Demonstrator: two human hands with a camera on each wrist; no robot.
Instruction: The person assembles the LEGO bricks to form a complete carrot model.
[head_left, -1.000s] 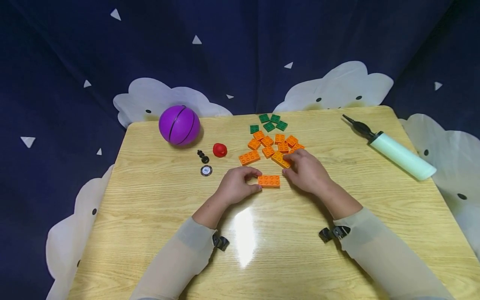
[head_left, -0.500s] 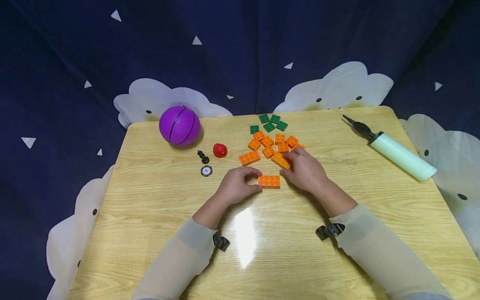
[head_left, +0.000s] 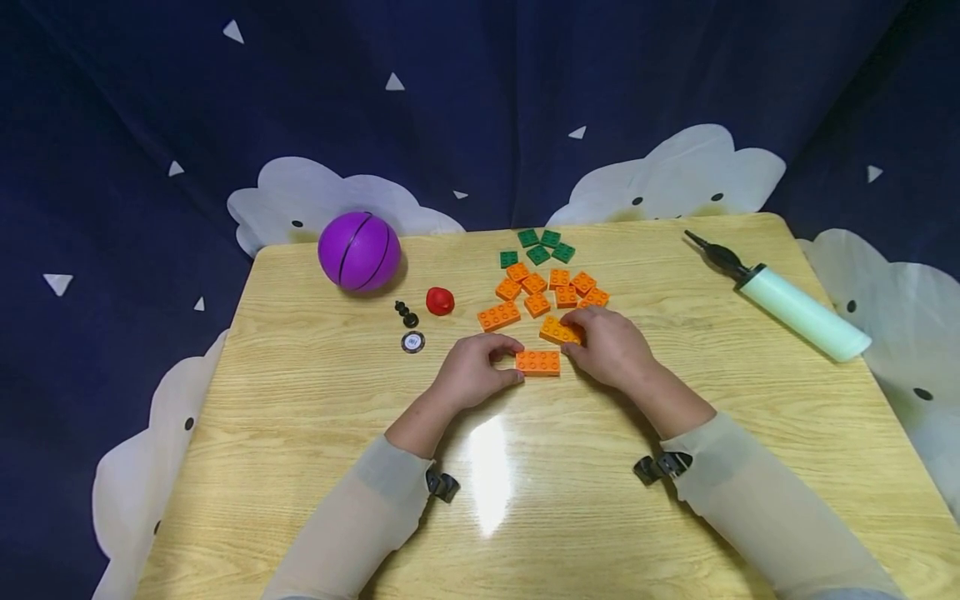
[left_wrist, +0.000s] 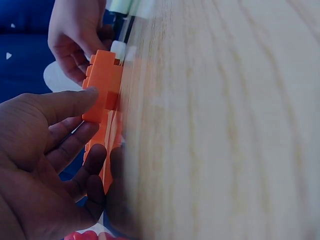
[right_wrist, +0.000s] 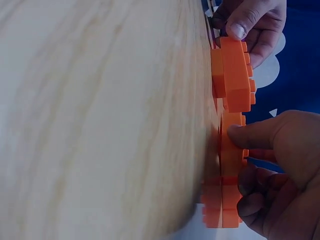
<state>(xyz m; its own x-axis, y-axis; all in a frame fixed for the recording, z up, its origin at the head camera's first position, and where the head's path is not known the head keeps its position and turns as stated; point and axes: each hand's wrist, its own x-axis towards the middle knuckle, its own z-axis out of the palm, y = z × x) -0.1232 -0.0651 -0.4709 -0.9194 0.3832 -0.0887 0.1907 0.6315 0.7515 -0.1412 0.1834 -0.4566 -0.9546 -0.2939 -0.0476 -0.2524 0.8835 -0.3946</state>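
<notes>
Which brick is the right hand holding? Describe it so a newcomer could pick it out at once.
Start at the wooden table and find the cluster of orange bricks near its far middle. At the cluster's near edge, the right hand pinches a long orange brick. It lies at a slant, just behind the straight brick that the left hand steadies.

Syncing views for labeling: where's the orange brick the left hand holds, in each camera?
Head: orange brick lies flat at table centre, left hand pinching its left end.
Left wrist: brick upper left, on edge against the tabletop, thumb on it.
Right wrist: brick upper right, left fingers above it.
Shared landmark: right hand's second orange brick, right beside it.
</notes>
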